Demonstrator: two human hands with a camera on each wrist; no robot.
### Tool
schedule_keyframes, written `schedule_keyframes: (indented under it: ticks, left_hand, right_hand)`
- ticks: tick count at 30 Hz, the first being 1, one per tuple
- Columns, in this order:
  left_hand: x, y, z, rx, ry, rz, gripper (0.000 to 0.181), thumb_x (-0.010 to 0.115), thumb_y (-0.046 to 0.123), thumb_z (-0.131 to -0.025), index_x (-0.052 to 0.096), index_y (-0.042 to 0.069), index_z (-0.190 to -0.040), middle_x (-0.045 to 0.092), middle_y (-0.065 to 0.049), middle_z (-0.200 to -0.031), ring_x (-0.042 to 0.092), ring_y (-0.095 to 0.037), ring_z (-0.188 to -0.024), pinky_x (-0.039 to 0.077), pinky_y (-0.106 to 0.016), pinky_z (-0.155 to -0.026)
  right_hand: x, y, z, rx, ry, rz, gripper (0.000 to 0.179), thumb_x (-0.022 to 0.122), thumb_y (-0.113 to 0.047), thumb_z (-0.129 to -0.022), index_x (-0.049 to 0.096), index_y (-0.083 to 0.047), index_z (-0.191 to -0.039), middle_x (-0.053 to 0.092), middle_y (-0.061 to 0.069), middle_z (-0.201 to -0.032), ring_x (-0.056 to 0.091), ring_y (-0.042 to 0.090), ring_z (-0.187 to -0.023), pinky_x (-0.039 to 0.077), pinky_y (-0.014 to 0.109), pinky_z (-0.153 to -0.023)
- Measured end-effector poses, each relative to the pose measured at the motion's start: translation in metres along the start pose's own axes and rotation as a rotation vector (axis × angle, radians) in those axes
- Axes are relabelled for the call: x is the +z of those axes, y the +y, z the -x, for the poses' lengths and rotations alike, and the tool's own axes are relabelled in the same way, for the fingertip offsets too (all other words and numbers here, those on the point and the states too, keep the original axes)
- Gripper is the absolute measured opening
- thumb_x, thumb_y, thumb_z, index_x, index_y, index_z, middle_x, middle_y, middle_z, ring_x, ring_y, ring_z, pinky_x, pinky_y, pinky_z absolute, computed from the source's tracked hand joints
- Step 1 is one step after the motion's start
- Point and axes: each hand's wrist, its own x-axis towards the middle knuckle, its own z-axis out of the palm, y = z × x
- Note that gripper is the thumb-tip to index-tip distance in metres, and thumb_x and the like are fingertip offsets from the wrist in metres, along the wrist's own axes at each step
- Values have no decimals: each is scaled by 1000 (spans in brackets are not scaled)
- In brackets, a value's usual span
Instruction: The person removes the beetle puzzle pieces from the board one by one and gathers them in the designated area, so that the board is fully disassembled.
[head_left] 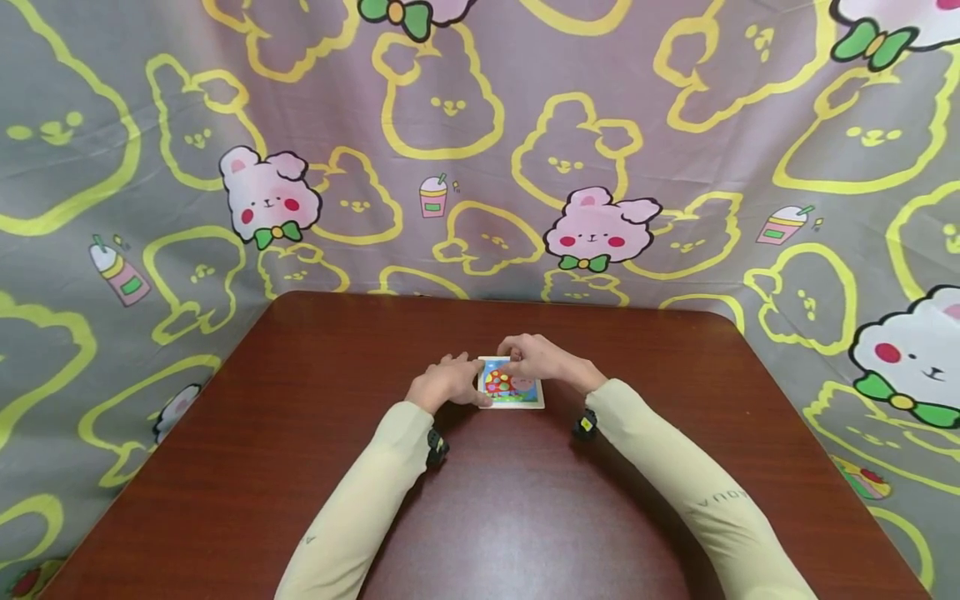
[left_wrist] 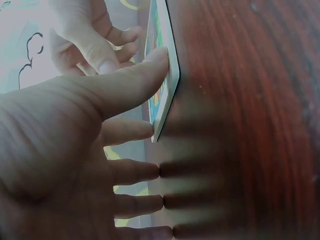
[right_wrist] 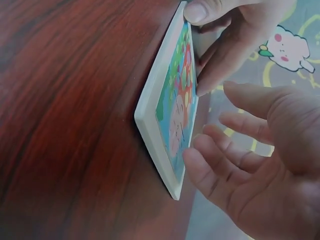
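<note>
head: left hand [head_left: 447, 382] touches board [head_left: 504, 388], right hand [head_left: 546, 360] loosely curled

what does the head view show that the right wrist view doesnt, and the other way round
Only the head view: the pale sleeves, the black wrist devices and the drink cups printed on the backdrop.

Only the right wrist view: the palm side of the right hand, and the left thumbnail up close at a corner of the frame.

Both: the white-framed picture board on the brown table, the left hand touching it, the right hand beside or over it, and the patterned backdrop.
</note>
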Motion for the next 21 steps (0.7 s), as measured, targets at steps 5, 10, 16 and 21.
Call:
schedule_keyframes:
  ticks: [5,10,16,21]
  left_hand:
    - [1,-1,0,0,9,30,81,70,49,-87,33,23,-155,20,-11,-164,16,-38,-151,24,-60,-117]
    - [1,-2,-1,10,14,13,79,69,49,-88,34,24,-154,22,-12,-164,18,-39,-151,23,-60,-117]
    - [1,-3,-1,13,11,30,77,68,49,-89,35,23,-154,21,-13,-164,16,-39,-151,22,-60,-118]
    - [2,-3,0,9,13,54,77,69,49,-89,36,23,-154,21,-13,-164,15,-39,-151,21,-61,-118]
  right_hand:
    - [2,0,-6,46,-7,-5,31,71,-26,-90,66,-12,-118,69,5,-95,62,14,-79,51,26,-68]
    - [5,-3,-8,86,-32,-22,31,71,-27,-91,67,-13,-119,69,8,-101,63,17,-84,53,28,-70]
    - [9,-4,-11,141,-72,-24,35,72,-30,-90,66,-17,-122,68,8,-100,63,17,-83,52,27,-66]
    - [11,-5,-14,154,-74,-1,39,73,-31,-89,65,-17,-124,68,8,-97,61,16,-79,50,25,-63]
